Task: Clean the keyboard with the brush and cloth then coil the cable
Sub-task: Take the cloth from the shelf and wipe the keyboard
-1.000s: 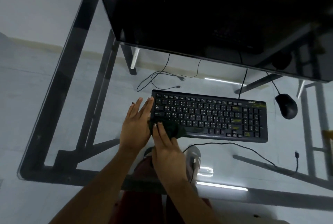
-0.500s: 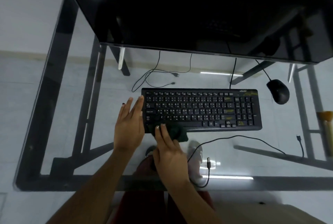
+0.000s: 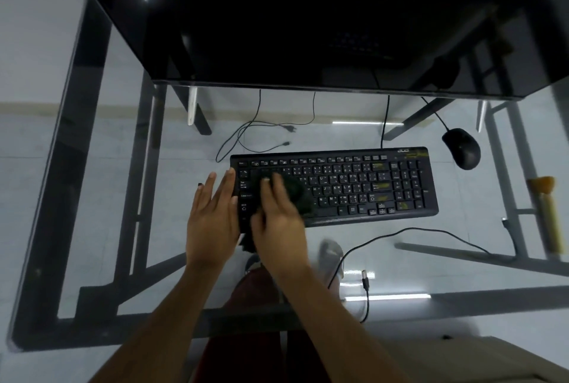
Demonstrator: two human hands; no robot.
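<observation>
The cable [image 3: 403,236] lies on the glass desk [image 3: 92,228], near side, its plug [image 3: 365,278] free. The right hand [image 3: 278,222], fingers straight, presses the dark cloth [image 3: 297,194] onto the keyboard [image 3: 354,185], left half. The left hand [image 3: 212,219], fingers extended, rests against the keyboard's left edge. The brush [image 3: 549,213] lies far right, the mouse [image 3: 462,148] beyond.
</observation>
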